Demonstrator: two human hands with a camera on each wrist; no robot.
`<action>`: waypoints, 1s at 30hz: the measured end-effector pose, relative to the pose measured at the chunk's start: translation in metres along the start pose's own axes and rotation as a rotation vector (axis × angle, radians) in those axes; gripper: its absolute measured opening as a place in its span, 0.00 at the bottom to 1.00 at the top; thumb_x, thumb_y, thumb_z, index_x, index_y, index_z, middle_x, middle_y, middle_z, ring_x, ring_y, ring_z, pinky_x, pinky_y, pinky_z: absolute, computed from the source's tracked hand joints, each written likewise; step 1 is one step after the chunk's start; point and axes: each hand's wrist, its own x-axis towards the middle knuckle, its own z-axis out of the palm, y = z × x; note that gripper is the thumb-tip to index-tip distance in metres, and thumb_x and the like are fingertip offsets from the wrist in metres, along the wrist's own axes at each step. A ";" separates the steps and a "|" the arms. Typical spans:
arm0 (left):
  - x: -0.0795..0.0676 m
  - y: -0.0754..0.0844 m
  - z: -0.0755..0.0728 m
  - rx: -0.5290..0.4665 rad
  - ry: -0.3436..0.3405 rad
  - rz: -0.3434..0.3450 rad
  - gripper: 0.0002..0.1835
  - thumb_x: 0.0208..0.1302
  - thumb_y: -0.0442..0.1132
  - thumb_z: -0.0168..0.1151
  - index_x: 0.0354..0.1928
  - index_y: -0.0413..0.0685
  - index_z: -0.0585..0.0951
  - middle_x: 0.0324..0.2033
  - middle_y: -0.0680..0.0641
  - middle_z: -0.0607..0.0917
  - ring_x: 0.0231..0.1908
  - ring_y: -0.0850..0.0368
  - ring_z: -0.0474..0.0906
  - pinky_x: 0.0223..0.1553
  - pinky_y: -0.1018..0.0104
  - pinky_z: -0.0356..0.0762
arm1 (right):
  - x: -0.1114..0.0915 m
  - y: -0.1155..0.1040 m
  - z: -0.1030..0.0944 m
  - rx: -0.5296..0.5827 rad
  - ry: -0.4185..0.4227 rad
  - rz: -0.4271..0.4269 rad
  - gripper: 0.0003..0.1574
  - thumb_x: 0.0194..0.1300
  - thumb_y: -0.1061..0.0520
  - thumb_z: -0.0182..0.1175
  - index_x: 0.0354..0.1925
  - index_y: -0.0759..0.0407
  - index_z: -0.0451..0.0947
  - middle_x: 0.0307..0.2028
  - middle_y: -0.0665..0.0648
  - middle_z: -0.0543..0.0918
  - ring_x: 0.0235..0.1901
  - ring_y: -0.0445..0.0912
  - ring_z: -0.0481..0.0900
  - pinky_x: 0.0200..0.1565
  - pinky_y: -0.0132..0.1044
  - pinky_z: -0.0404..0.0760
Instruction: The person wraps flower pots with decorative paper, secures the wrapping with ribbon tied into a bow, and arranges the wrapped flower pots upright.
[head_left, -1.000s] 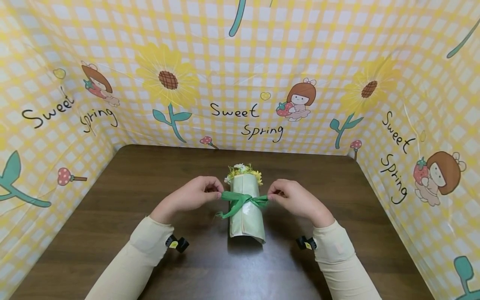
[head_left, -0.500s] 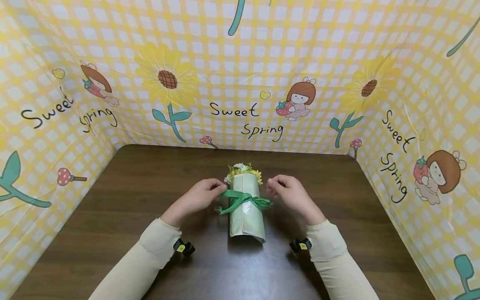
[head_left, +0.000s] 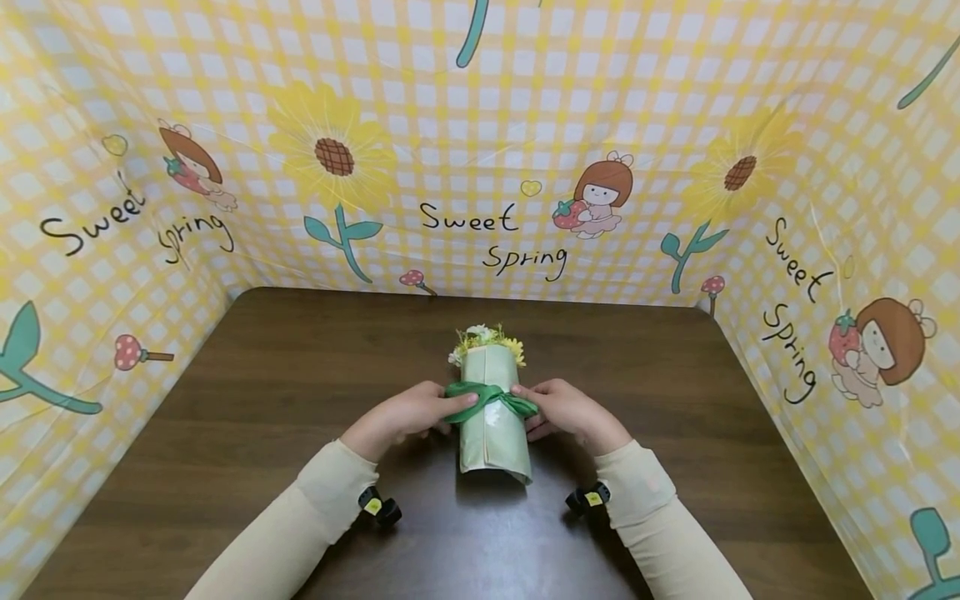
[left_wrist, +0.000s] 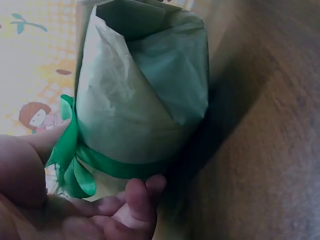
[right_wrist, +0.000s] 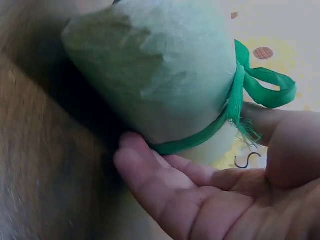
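A small bouquet (head_left: 495,446) wrapped in pale green paper lies on the dark wooden table, its white and yellow flowers (head_left: 483,336) at the far end. Round its middle runs a green ribbon (head_left: 493,394) tied in a bow on top. My left hand (head_left: 405,415) holds the bouquet's left side, thumb over the ribbon loop and fingers low along the paper. From the right, my right hand (head_left: 572,410) holds the other side with its thumb by the knot. In the right wrist view, frayed ribbon ends (right_wrist: 245,125) hang near that thumb.
Yellow checked cloth (head_left: 480,125) with printed flowers and lettering walls the table (head_left: 300,350) at the back and both sides. Each wrist carries a small black camera, the left camera (head_left: 381,507) and the right camera (head_left: 585,500).
Both hands first pinched the ribbon's two sides and drew outward. The right one let go, and now both have moved down and in to hold the bouquet's sides. The bouquet stays in place.
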 end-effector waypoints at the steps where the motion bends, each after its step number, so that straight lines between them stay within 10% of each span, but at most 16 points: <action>1: 0.001 -0.001 0.001 0.001 0.006 -0.014 0.34 0.53 0.73 0.58 0.35 0.46 0.80 0.32 0.42 0.85 0.16 0.55 0.64 0.18 0.65 0.62 | 0.001 0.001 -0.001 0.037 -0.026 0.012 0.38 0.63 0.34 0.57 0.45 0.69 0.78 0.36 0.63 0.84 0.33 0.53 0.86 0.39 0.48 0.84; 8: 0.003 -0.004 0.001 -0.050 -0.025 -0.013 0.33 0.49 0.73 0.61 0.29 0.47 0.80 0.29 0.42 0.85 0.15 0.55 0.64 0.18 0.64 0.61 | 0.003 0.007 -0.001 0.116 -0.061 0.034 0.38 0.61 0.34 0.60 0.42 0.70 0.79 0.33 0.63 0.84 0.30 0.53 0.86 0.39 0.50 0.84; 16: -0.003 0.005 -0.004 -0.138 0.000 0.090 0.25 0.54 0.64 0.66 0.24 0.47 0.79 0.15 0.53 0.70 0.16 0.56 0.63 0.22 0.62 0.70 | -0.004 -0.009 0.001 0.105 0.081 -0.043 0.37 0.56 0.38 0.67 0.46 0.70 0.80 0.35 0.61 0.84 0.30 0.50 0.85 0.38 0.48 0.85; 30: -0.022 0.027 -0.011 -0.051 0.226 0.417 0.23 0.53 0.57 0.71 0.48 0.55 0.80 0.38 0.49 0.83 0.36 0.52 0.78 0.33 0.60 0.78 | -0.025 -0.035 -0.002 -0.055 0.280 -0.364 0.32 0.49 0.40 0.74 0.49 0.55 0.81 0.43 0.56 0.84 0.44 0.50 0.81 0.43 0.39 0.80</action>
